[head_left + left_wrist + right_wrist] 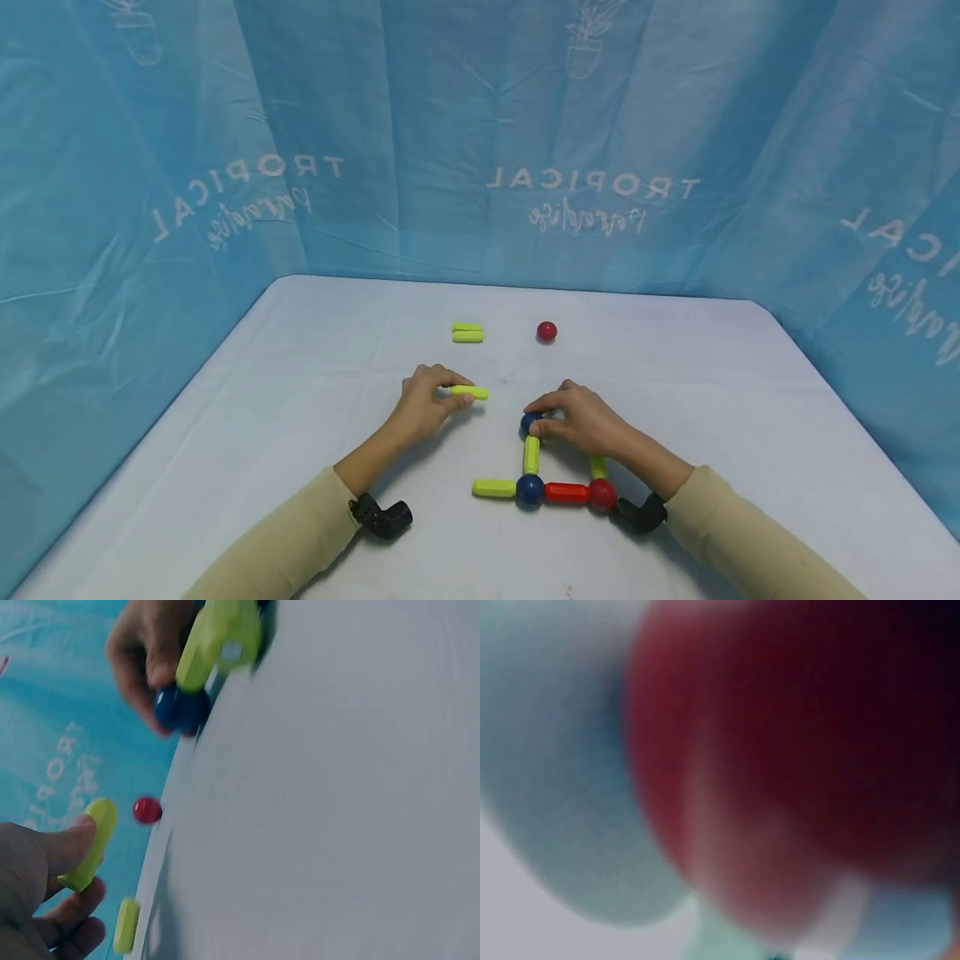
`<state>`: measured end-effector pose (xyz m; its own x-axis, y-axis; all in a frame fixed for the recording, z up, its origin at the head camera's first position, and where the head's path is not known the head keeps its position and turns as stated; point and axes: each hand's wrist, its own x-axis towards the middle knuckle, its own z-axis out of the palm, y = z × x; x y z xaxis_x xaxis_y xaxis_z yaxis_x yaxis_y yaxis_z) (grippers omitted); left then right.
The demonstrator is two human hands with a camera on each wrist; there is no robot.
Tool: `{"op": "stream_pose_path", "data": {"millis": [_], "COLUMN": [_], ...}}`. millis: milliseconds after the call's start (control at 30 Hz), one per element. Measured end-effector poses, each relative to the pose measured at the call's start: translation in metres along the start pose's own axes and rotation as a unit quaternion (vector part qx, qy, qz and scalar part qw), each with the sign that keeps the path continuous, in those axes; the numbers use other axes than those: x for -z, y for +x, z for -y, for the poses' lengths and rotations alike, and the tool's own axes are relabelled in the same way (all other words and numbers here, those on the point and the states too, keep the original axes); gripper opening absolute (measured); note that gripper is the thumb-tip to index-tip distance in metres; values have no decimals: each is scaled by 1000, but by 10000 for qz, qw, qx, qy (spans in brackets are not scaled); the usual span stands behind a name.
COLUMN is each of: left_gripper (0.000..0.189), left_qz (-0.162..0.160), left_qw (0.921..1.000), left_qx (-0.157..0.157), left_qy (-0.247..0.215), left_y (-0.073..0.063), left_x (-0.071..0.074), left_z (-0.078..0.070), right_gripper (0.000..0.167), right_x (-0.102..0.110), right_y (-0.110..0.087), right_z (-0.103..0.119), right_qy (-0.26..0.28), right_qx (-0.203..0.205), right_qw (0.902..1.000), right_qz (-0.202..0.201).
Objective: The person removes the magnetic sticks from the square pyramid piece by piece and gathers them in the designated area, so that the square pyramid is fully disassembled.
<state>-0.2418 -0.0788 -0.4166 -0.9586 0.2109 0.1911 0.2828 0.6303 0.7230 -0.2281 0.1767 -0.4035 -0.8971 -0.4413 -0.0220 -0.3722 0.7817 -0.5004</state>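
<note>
My left hand [429, 403] pinches a yellow-green rod [469, 391] between thumb and fingers, raised over the table. In the left wrist view that rod [91, 844] points up from the fingertips. My right hand [579, 417] grips a dark blue ball [531, 424] joined to an upright-lying green rod [532, 456]. That rod runs to a second blue ball [529, 491], from which another green rod [494, 488] extends left and a red rod [567, 493] leads right to a red ball [602, 495]. One more green rod [598, 467] is partly hidden by the right wrist. A blurred red ball [780, 765] fills the right wrist view.
Two green rods [468, 332] lie side by side toward the back of the white table [360, 333]. Right of them sits a loose red ball [547, 332]. A blue printed curtain [450, 125] hangs behind and along the sides.
</note>
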Motion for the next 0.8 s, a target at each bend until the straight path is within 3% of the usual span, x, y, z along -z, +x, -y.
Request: {"op": "stream_pose_path", "data": {"millis": [233,533,800], "left_gripper": [22,26,26], "left_qz": [-230,-459,-544], "left_qw": [9995,9977,9941], "left_qx": [218,404,583], "left_qy": [-91,304,736], "left_y": [23,72,90], "left_x": [11,-3,-13], "left_z": [15,28,35], "right_gripper": [35,35,35], "right_x": [2,1,0], "right_y": [-2,-2,-1], "right_z": [-4,-4,-3], "right_qy": [180,240,229], "right_qx": [32,174,126], "right_qw": [9998,9996,9997], "right_qz": [-11,-44,-5]}}
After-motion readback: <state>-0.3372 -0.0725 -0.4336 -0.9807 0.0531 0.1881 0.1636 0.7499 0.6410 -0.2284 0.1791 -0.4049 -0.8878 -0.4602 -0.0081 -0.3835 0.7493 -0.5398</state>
